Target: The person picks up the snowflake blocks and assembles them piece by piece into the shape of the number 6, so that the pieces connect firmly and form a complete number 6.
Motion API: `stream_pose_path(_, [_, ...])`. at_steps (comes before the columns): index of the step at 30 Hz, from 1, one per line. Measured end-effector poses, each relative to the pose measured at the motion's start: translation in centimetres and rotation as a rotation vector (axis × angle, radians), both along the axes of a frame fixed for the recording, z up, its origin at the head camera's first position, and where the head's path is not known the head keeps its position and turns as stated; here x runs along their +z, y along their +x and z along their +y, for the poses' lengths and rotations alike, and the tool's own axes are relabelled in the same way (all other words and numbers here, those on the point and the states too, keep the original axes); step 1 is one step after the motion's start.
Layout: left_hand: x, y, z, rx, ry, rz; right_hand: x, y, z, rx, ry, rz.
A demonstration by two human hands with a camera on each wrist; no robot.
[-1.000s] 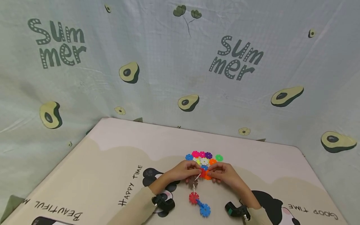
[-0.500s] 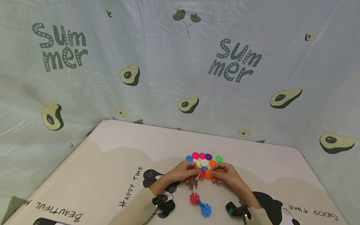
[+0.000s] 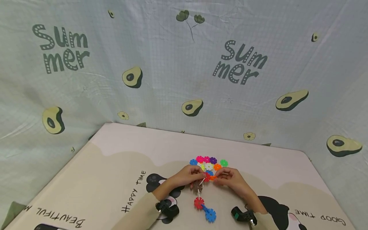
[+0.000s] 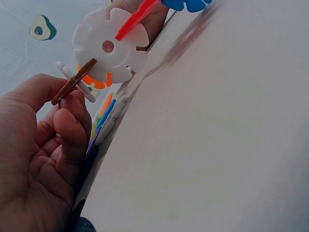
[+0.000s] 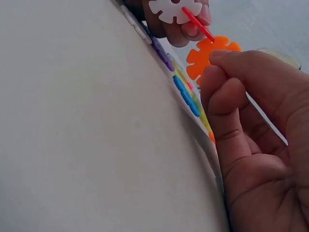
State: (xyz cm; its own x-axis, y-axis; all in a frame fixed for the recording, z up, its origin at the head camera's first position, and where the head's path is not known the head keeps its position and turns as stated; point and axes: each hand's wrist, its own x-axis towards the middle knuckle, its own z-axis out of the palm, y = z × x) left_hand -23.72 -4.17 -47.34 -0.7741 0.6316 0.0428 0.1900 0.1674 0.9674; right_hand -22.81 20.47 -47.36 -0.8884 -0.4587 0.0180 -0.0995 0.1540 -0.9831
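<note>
Beige printed tabletop, and over it I see a multicolour notched-disc chain trailing nearward from my left hand, which pinches it, my right hand pinching an orange disc, both angled inward.

Pale grey-green patterned sheet: “Summer”, printed twice, each split over two lines. Beige-and-pink counter: “Happy time”, running upward; “Beautiful M”, cut off, and “Good time”, both inverted.
</note>
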Motion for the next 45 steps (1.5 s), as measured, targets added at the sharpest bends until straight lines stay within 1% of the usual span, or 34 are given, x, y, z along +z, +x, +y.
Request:
stream_pose_path(4, [-0.03, -0.05, 0.02, -0.012, -0.009, 0.004, 0.20, 0.11, -0.16, -0.013, 0.020, 0.047])
stream_pose_path(8, [-0.02, -0.09, -0.03, -0.030, -0.010, 0.005, 0.16, 0.11, -0.21, -0.008, 0.006, 0.127])
stream_pose_path(13, [0.08, -0.07, -0.15, -0.051, 0.009, 0.000, 0.01, 0.03, -0.19, -0.011, -0.009, 0.223])
stream_pose_path(17, [0.10, -0.12, -0.13, -0.058, 0.029, 0.009, 0.05, -0.08, -0.22, -0.014, -0.009, 0.264])
stream_pose_path(23, [0.16, -0.09, -0.12, -0.059, 0.024, 0.013, 0.03, -0.16, -0.21, -0.005, -0.005, 0.266])
stream_pose_path(28, [-0.08, -0.20, -0.16, -0.069, 0.013, 0.021, -0.14, -0.26, -0.42, 0.030, -0.013, 0.273])
stream_pose_path(32, [-0.15, -0.23, -0.02, -0.077, -0.007, 0.016, -0.12, -0.11, -0.51, 0.017, -0.007, 0.268])
stream_pose_path(37, [0.02, -0.17, 0.05, -0.047, -0.020, -0.019, -0.30, -0.07, -0.47, -0.015, 0.004, 0.258])
stream_pose_path(45, [0.05, -0.27, 0.18, -0.014, -0.029, 0.010, -0.47, -0.18, -0.46, -0.026, 0.018, 0.258])
